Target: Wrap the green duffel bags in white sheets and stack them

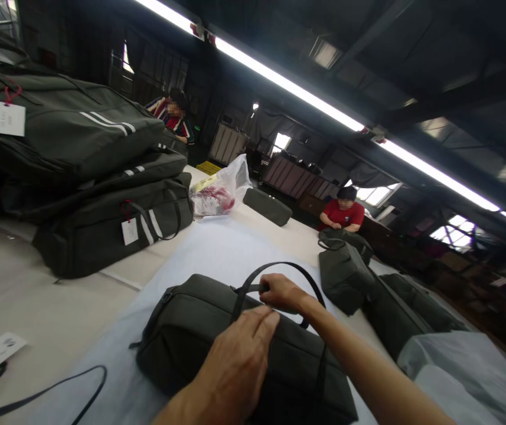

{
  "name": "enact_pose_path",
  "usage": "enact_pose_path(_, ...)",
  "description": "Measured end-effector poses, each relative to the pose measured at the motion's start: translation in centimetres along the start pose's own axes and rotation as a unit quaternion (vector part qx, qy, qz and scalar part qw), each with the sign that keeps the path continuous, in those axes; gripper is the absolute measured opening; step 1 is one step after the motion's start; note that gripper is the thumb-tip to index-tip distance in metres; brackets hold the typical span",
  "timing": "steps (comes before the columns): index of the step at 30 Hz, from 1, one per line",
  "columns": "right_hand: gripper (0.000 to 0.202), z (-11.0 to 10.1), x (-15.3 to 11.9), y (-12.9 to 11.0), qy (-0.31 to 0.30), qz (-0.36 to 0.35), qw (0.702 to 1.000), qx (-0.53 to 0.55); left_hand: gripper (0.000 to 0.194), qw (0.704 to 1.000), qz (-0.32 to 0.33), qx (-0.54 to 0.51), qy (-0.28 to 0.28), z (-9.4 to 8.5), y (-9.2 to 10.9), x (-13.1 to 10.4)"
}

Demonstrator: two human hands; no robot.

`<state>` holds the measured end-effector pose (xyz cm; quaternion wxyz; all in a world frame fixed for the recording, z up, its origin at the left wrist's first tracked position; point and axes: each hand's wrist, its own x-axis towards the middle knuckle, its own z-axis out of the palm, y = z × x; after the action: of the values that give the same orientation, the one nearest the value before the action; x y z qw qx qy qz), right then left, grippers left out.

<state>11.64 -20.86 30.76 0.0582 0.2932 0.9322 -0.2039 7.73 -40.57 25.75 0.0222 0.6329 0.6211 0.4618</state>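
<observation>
A dark bag (197,321) lay in the lower middle of the frame, on a pale blue sheet (224,245) which covered part of the table (80,313). Its handle (281,264) stood up as an arch over the two hands. The step in hand seemed to be the arranging of a short strap (255,288) near this handle; this was a judgement from how the hands were placed.

The right hand (281,292), at the centre of the frame, reached through the area of the arch. Its fingers were curled tightly, with almost no gap between them, and they held the short strap. The left hand (239,354), at the lower centre, lay over the top of the bag, beside the foot of the handle. Its fingers were extended and close together. The thumb was hidden, so one could not tell whether this hand pinched something or only pressed.

The next move appeared to call for steadiness from the left hand, so that the bag would not turn, and for a firm but gentle pull from the right. The handle, being so near, could perhaps catch the wrist.
</observation>
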Motion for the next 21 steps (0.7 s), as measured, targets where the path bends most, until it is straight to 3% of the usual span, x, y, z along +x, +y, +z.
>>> enact_pose_path(2,0.017,-0.2,-2.7,-1.1,0.035,-0.012,0.999,-0.037,0.068,0.999,-0.024,-0.01,0.044,-0.6,-1.5,0.8)
enact_pose_path(4,0.026,-0.3,-6.0,-2.9,0.066,-0.04,0.996,-0.04,0.071,0.997,-0.051,-0.04,0.041,-1.5,-3.0,1.8)
enact_pose_path(9,0.043,-0.7,-14.9,-9.5,0.082,-0.095,0.991,0.051,0.053,0.991,-0.092,-0.077,-0.061,-2.2,-6.5,3.4)
enact_pose_path(12,0.049,1.2,-18.9,-11.3,0.079,-0.116,0.987,0.082,0.028,0.991,-0.075,-0.051,-0.095,-1.8,-7.5,3.3)
enact_pose_path(14,0.057,4.5,-20.4,-10.3,0.053,-0.15,0.986,0.04,0.016,0.992,-0.063,-0.045,-0.1,-1.6,-7.5,3.1)
enact_pose_path(16,0.07,8.9,-20.9,-7.5,0.018,-0.188,0.981,-0.035,0.013,0.992,-0.046,-0.043,-0.108,-1.7,-7.1,2.8)
enact_pose_path(19,0.086,14.6,-20.8,-2.1,-0.004,-0.179,0.981,-0.069,0.032,0.99,-0.022,-0.045,-0.13,-2.5,-6.2,2.4)
enact_pose_path(21,0.085,16.8,-20.6,0.7,0.003,-0.17,0.983,-0.066,0.043,0.987,-0.019,-0.053,-0.151,-3.5,-5.4,2.3)
